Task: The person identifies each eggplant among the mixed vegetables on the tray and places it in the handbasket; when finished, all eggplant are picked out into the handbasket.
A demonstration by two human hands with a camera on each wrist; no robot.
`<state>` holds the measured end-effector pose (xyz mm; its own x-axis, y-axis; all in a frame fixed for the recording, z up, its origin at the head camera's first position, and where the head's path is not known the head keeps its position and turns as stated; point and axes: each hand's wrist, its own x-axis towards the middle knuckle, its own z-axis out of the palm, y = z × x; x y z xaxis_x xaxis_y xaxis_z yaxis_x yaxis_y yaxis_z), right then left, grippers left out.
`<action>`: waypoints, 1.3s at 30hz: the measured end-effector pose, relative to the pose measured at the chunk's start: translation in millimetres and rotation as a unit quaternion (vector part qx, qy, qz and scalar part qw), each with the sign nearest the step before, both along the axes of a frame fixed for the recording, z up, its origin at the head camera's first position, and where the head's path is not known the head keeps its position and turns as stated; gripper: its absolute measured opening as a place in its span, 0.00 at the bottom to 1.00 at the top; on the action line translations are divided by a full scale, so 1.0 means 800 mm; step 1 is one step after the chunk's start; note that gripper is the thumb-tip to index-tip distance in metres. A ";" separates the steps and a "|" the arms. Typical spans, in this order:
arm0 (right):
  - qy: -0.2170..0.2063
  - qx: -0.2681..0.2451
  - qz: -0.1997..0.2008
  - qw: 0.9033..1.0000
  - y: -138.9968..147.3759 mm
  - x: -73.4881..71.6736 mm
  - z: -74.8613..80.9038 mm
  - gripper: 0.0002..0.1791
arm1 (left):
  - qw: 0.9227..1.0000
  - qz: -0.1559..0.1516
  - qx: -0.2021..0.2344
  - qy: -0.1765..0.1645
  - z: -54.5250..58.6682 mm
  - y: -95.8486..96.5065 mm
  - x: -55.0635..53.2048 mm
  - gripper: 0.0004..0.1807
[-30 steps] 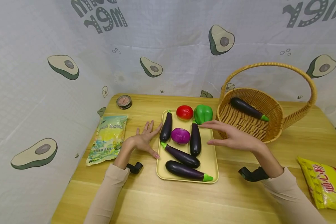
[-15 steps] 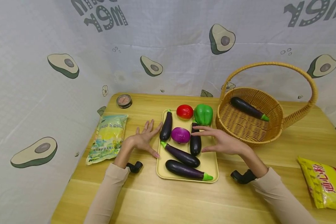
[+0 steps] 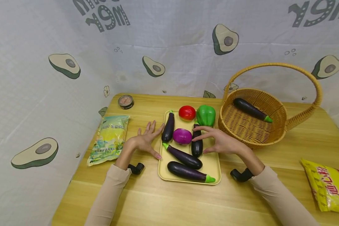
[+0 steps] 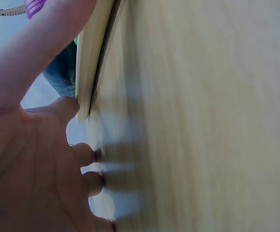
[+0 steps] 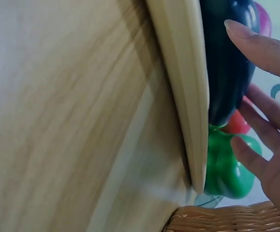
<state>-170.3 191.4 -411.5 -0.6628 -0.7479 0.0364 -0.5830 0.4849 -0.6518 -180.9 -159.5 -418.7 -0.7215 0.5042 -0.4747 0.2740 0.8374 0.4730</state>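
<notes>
In the head view, the cream tray [image 3: 212, 164] lies on the wooden bench [image 3: 169, 204], and the right hand [image 3: 223, 141] hovers over its right side, fingers reaching across the upright-lying eggplant [image 3: 197, 148] with the thumb apart from them on the near side. That eggplant lies lengthwise in the tray, between the purple onion [image 3: 182, 136] and the right rim, its cap by the green pepper [image 3: 206, 115]. The left hand [image 3: 142, 143] rests with spread fingers at the tray's left edge, next to the left eggplant [image 3: 168, 128]. Two slanted eggplants [image 3: 185, 156] lie nearer the person, and a red tomato [image 3: 187, 113] sits at the far rim. To the right stands a wicker basket [image 3: 247, 130] holding another eggplant [image 3: 251, 109] (its green cap points to the right). In the left wrist view, several fingertips touch the bench, the index finger reaches the tray rim, and the hand holds nothing. In the right wrist view, the thumb and fingers stand apart around the dark eggplant body; whether any fingertip touches it cannot be told. The green pepper shows below it, beyond the tray's rim.
</notes>
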 end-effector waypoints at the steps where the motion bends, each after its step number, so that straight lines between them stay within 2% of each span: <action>1: 0.004 0.002 0.001 1.000 -0.001 -0.001 0.000 0.30 | 1.000 -0.001 0.000 0.000 0.000 0.000 0.000 0.78; 7: 0.058 -0.001 0.022 0.998 -0.005 -0.008 -0.003 0.28 | 1.000 0.000 -0.002 0.001 -0.001 0.001 0.000 0.78; 10: 0.068 0.000 0.028 0.997 -0.005 -0.011 -0.004 0.28 | 1.000 -0.001 -0.003 0.004 -0.002 0.001 -0.001 0.78; 16: 0.051 -0.005 0.045 0.998 -0.003 -0.014 -0.005 0.27 | 1.000 -0.001 -0.001 0.004 -0.003 0.001 -0.001 0.78; 25: 0.072 -0.025 0.051 0.996 0.003 -0.014 -0.002 0.25 | 1.000 0.000 -0.001 0.004 0.001 0.000 -0.001 0.78; 34: 0.041 -0.110 0.060 0.991 0.009 -0.008 0.005 0.22 | 1.000 0.000 0.008 -0.009 -0.003 -0.001 -0.003 0.78; 39: 0.022 -0.106 0.054 0.993 0.005 -0.004 0.009 0.22 | 1.000 0.001 0.003 -0.003 -0.001 -0.001 -0.002 0.78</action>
